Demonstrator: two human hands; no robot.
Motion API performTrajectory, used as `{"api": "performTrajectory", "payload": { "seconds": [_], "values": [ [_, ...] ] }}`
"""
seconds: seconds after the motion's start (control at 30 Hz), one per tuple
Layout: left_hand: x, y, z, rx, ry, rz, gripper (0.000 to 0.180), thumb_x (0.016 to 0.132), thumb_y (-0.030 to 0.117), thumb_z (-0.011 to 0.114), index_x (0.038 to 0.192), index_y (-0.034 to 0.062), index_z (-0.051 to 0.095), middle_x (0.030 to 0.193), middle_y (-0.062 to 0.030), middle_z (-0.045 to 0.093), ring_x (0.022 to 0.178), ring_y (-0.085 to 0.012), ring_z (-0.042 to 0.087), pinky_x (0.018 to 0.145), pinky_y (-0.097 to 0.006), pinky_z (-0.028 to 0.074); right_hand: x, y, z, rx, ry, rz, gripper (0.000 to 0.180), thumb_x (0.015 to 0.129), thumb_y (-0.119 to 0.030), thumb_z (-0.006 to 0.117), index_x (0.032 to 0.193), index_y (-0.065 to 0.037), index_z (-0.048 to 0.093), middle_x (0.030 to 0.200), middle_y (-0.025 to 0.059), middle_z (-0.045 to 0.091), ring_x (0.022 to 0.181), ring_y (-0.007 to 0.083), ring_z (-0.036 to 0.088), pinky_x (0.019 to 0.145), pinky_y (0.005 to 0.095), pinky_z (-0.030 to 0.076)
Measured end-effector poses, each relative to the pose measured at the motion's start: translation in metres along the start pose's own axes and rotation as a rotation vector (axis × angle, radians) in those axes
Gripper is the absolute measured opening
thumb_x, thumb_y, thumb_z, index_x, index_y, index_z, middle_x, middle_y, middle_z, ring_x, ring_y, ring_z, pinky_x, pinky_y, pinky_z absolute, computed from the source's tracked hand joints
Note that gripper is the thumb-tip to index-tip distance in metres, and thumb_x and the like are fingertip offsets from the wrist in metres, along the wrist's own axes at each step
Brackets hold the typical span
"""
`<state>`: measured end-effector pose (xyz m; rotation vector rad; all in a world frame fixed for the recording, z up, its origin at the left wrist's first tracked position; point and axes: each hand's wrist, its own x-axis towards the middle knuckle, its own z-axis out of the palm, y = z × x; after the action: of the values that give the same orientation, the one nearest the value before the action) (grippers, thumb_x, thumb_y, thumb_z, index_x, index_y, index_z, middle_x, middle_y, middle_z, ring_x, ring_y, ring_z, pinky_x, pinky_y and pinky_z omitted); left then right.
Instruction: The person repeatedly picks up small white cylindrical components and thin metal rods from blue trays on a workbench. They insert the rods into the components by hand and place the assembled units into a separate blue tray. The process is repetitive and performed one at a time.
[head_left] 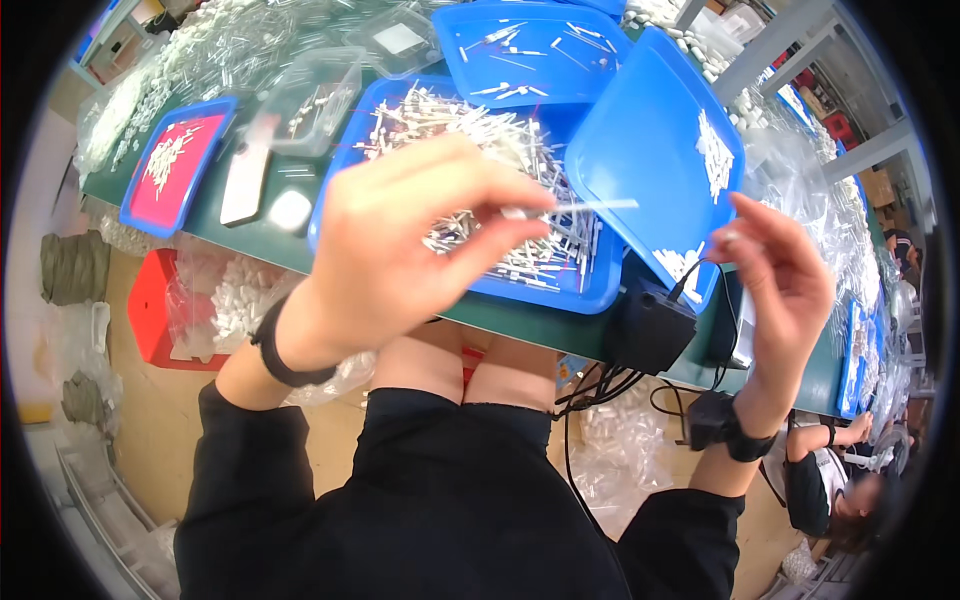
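My left hand [415, 225] is in a pinch, with a thin whitish tube [615, 204] sticking out of its fingertips toward the right. It hovers over a blue tray [590, 301] heaped with slim white and clear tubes. Across from it my right hand [785, 265] is raised, thumb and fingers drawn together. A small pale spot shows at those fingertips, too small to name. Between the hands lies a tilted blue tray [630, 130] with white pieces [714, 158] along its right side. A black box with cables [652, 325] sits at the table edge, left of my right hand.
Another blue tray [530, 60] with scattered tubes lies behind. At left are a red-lined tray [195, 140], a phone [244, 185], a white rounded case [290, 210] and a clear box [318, 100]. Below the table stands a red bin [150, 310]. Another person [835, 480] is at far right.
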<state>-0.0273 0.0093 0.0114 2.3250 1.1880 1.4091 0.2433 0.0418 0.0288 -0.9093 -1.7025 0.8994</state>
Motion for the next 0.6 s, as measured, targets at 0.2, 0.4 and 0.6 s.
{"api": "performTrajectory", "payload": {
  "seconds": [0.2,0.4,0.6],
  "values": [
    [-0.004,0.014,0.013,-0.055,0.021,0.101,0.025,0.063,-0.005,0.076,0.087,0.0021,0.071,0.071,-0.0060,0.062,0.059,-0.0139,0.057,0.050,-0.023,0.044,-0.012,-0.022,0.036,0.092,-0.094,-0.008,0.015,0.079,0.013,0.060,0.093,0.009,0.065,0.081,0.0133,0.067,0.075,0.0180,0.067,0.067,0.0238,0.052],
    [-0.008,0.014,0.014,-0.066,0.034,0.121,0.026,0.063,-0.005,0.076,0.088,0.0023,0.071,0.069,-0.0050,0.059,0.058,-0.0135,0.055,0.049,-0.024,0.042,-0.017,-0.017,0.031,0.035,-0.069,0.011,0.016,0.078,0.014,0.059,0.093,0.009,0.065,0.079,0.0131,0.067,0.072,0.0171,0.066,0.066,0.0236,0.051],
    [-0.007,0.011,0.021,-0.070,0.055,0.179,0.026,0.063,-0.006,0.076,0.088,0.0021,0.071,0.068,-0.0049,0.058,0.058,-0.0142,0.054,0.049,-0.024,0.041,-0.019,-0.011,0.033,0.053,-0.134,0.020,0.015,0.078,0.011,0.062,0.092,0.006,0.067,0.080,0.0114,0.068,0.072,0.0148,0.066,0.065,0.0225,0.050]
  ]
}}
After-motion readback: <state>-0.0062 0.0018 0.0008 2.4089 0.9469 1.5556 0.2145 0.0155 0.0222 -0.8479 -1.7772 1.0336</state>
